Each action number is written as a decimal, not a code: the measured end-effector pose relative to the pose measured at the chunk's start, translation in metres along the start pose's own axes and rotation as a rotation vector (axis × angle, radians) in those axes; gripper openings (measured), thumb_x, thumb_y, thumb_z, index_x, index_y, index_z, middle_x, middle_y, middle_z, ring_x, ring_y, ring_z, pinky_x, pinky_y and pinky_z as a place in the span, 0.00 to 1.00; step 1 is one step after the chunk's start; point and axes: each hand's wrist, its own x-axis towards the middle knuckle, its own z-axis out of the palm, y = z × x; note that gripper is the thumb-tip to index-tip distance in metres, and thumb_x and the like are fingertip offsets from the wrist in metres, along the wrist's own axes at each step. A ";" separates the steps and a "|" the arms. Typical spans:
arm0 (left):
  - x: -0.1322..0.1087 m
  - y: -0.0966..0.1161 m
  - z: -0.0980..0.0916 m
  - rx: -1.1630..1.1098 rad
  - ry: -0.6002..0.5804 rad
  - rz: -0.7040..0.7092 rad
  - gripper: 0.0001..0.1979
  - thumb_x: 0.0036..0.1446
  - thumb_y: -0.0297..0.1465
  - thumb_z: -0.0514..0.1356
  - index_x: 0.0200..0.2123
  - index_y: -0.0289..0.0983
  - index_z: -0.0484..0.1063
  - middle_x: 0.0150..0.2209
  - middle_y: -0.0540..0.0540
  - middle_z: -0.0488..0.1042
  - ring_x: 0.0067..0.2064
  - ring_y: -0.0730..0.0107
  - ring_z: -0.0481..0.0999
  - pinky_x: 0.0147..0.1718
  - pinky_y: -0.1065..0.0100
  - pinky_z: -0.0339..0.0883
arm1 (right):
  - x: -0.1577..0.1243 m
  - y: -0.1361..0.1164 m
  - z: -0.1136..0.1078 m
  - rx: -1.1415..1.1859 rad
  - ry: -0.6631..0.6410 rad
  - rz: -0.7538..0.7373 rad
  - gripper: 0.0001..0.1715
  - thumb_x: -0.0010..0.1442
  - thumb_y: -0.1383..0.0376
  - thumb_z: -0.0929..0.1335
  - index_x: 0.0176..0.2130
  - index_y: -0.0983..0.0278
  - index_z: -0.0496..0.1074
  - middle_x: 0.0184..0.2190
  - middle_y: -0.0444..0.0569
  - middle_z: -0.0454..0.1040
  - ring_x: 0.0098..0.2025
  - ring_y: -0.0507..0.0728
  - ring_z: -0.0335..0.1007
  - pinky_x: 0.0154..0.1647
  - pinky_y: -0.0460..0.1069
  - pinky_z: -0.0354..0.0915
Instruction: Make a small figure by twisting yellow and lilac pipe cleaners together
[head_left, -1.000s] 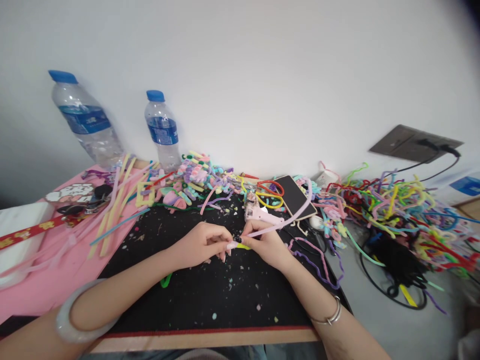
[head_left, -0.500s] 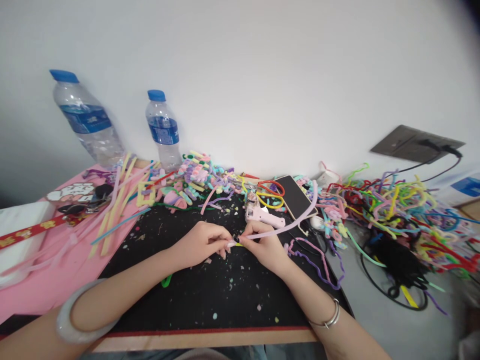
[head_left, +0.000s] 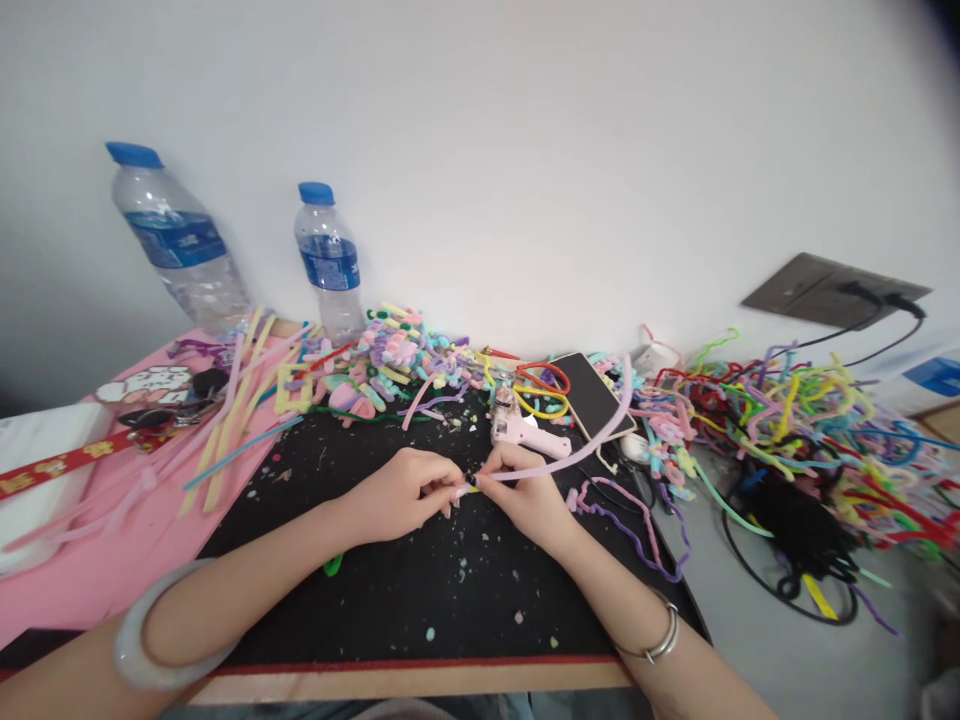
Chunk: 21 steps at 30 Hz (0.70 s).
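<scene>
Pipe cleaner [head_left: 592,443], pale lilac, pinched near one end in the grip of the right hand [head_left: 525,497], thumb against fingers; far end free, curving up rightward in front of a dark phone [head_left: 589,385]. Held above the middle of a black mat [head_left: 375,610], right where both hands meet. Grip of the left hand [head_left: 401,490] closed too, fingertips touching or nearly touching those of the right; contents too small to tell. Sliver of yellow [head_left: 473,489] just under the fingertips.

Beyond the right hand, a pink glue gun [head_left: 532,437], then looped red and yellow handles [head_left: 568,383]. Along the back of the tabletop [head_left: 420,683], a heap of pastel fuzzy pieces [head_left: 405,350], with a blue-capped bottle [head_left: 330,262] behind and a second bottle [head_left: 176,240] farther left. At left, a pink sheet [head_left: 90,590] under long yellow strips [head_left: 238,422] and a red band [head_left: 75,460]. At right, a large many-coloured tangle [head_left: 795,410] below a dark wall socket [head_left: 787,290]. Near the right wrist, a pink-and-purple strand [head_left: 649,528], loosely curled. Beside the left forearm, a green scrap [head_left: 334,565].
</scene>
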 end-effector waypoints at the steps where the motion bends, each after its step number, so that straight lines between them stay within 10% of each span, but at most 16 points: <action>1: 0.000 -0.001 0.000 -0.006 0.012 -0.010 0.10 0.58 0.30 0.53 0.30 0.35 0.73 0.25 0.48 0.75 0.24 0.74 0.74 0.20 0.77 0.63 | 0.000 -0.001 -0.001 -0.015 0.022 -0.012 0.08 0.55 0.66 0.67 0.24 0.64 0.67 0.23 0.43 0.66 0.25 0.50 0.61 0.26 0.45 0.57; 11: 0.007 -0.008 0.000 -0.665 -0.017 -0.372 0.19 0.58 0.43 0.52 0.33 0.31 0.72 0.28 0.43 0.77 0.23 0.71 0.75 0.23 0.71 0.68 | -0.004 -0.007 -0.008 -0.139 0.284 -0.229 0.05 0.56 0.67 0.67 0.28 0.62 0.71 0.25 0.47 0.73 0.28 0.53 0.68 0.30 0.49 0.64; 21: 0.006 -0.008 0.001 -0.859 -0.003 -0.430 0.12 0.54 0.37 0.60 0.31 0.32 0.73 0.28 0.46 0.75 0.24 0.77 0.73 0.26 0.75 0.68 | -0.008 -0.014 -0.007 -0.276 0.119 -0.461 0.05 0.58 0.69 0.66 0.35 0.62 0.73 0.34 0.51 0.76 0.36 0.55 0.72 0.38 0.50 0.67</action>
